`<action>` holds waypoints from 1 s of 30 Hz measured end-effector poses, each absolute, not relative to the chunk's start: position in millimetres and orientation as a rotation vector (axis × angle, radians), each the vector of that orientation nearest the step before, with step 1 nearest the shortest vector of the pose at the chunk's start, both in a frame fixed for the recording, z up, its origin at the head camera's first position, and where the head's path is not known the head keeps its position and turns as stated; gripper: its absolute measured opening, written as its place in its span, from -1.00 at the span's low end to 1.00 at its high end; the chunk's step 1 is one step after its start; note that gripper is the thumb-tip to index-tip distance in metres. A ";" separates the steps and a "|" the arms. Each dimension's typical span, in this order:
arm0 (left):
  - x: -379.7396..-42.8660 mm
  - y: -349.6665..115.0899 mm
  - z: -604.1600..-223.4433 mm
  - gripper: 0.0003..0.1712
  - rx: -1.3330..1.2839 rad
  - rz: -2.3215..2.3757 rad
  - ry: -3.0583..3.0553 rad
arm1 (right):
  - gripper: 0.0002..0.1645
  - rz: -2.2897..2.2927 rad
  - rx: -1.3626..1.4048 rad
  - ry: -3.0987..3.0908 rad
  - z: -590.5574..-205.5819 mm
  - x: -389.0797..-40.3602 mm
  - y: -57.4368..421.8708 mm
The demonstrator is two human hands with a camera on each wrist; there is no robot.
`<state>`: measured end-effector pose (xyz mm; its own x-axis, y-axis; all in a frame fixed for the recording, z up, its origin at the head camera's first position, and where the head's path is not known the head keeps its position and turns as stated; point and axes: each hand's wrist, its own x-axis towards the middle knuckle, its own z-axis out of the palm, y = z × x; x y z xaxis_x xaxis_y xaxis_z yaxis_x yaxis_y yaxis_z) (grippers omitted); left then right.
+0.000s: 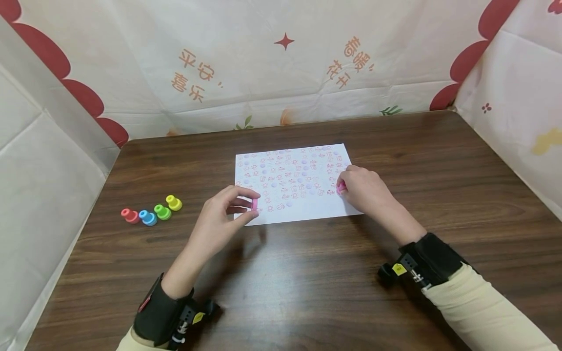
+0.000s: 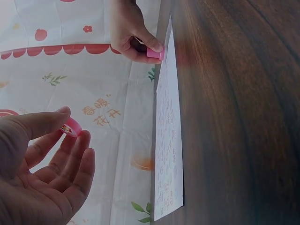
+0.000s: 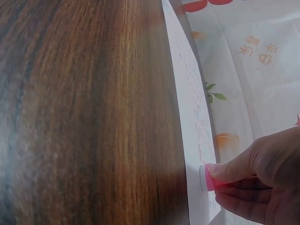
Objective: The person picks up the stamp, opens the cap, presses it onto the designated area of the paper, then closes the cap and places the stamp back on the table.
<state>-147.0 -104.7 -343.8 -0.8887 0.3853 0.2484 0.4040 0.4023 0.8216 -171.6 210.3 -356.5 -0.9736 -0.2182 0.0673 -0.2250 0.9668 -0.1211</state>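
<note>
A white sheet of paper (image 1: 303,207) covered in rows of small red and pale purple stamped prints lies on the table. Above its left edge, my left hand (image 1: 219,214) pinches a small pink cap (image 2: 71,127) between thumb and fingertips, raised off the paper. At the sheet's right side my right hand (image 1: 366,187) grips a pink stamp (image 3: 209,177) with thumb and fingers. The stamp's base is down at the paper; whether it touches fully I cannot tell. The face under the stamp is hidden.
To the left on the brown wooden table (image 1: 281,292) stand a red stamp (image 1: 130,216), a blue stamp (image 1: 148,218), a green stamp (image 1: 163,212) and a yellow stamp (image 1: 173,203). A printed white cloth (image 1: 263,73) hangs behind the table and at its sides.
</note>
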 end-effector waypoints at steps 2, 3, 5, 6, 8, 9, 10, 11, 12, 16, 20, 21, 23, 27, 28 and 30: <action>-146.7 -104.3 -344.1 -0.70 -0.741 -1.540 -2.611 | -0.96 0.195 0.340 -3.048 -357.3 -171.5 210.5; -146.4 -104.2 -343.7 -0.70 -0.739 -1.537 -2.614 | -0.96 0.194 0.339 -3.044 -357.5 -171.4 210.5; -146.2 -104.2 -343.4 -0.69 -0.736 -1.533 -2.618 | -0.96 0.189 0.339 -3.037 -357.9 -171.0 210.1; -146.0 -104.0 -343.1 -0.69 -0.736 -1.536 -2.617 | -0.96 0.186 0.338 -3.034 -358.2 -170.9 210.1; -145.9 -103.9 -342.6 -0.69 -0.738 -1.543 -2.614 | -0.95 0.180 0.335 -3.036 -358.2 -170.7 209.8; -145.8 -103.9 -342.4 -0.69 -0.739 -1.542 -2.614 | -0.95 0.178 0.333 -3.035 -358.4 -170.6 209.6; -145.8 -103.8 -342.3 -0.69 -0.740 -1.540 -2.614 | -0.95 0.174 0.330 -3.033 -358.6 -170.6 209.5; -145.7 -103.8 -342.3 -0.69 -0.742 -1.538 -2.614 | -0.95 0.172 0.328 -3.034 -358.7 -170.4 209.4; -145.5 -103.8 -342.2 -0.69 -0.744 -1.534 -2.616 | -0.95 0.171 0.326 -3.033 -358.9 -170.4 209.5; -144.8 -103.5 -342.8 -0.69 -0.743 -1.522 -2.620 | -0.95 0.175 0.328 -3.036 -359.7 -169.7 209.2; -144.6 -102.3 -343.3 -0.68 -0.753 -1.537 -2.610 | -0.96 0.172 0.322 -3.037 -359.4 -168.9 208.8; -144.3 -102.0 -343.1 -0.68 -0.754 -1.541 -2.608 | -0.95 0.171 0.321 -3.036 -359.3 -168.8 208.7; -144.1 -101.5 -343.0 -0.68 -0.757 -1.550 -2.605 | -0.95 0.171 0.321 -3.034 -359.2 -168.7 208.7; -143.0 -101.1 -342.1 -0.68 -0.749 -1.551 -2.608 | -0.95 0.170 0.331 -3.036 -359.0 -168.5 209.0; -142.9 -101.1 -342.0 -0.67 -0.748 -1.548 -2.610 | -0.96 0.167 0.335 -3.038 -358.5 -168.3 208.9; -142.8 -101.0 -341.9 -0.67 -0.747 -1.538 -2.614 | -0.95 0.165 0.337 -3.043 -357.5 -168.3 209.1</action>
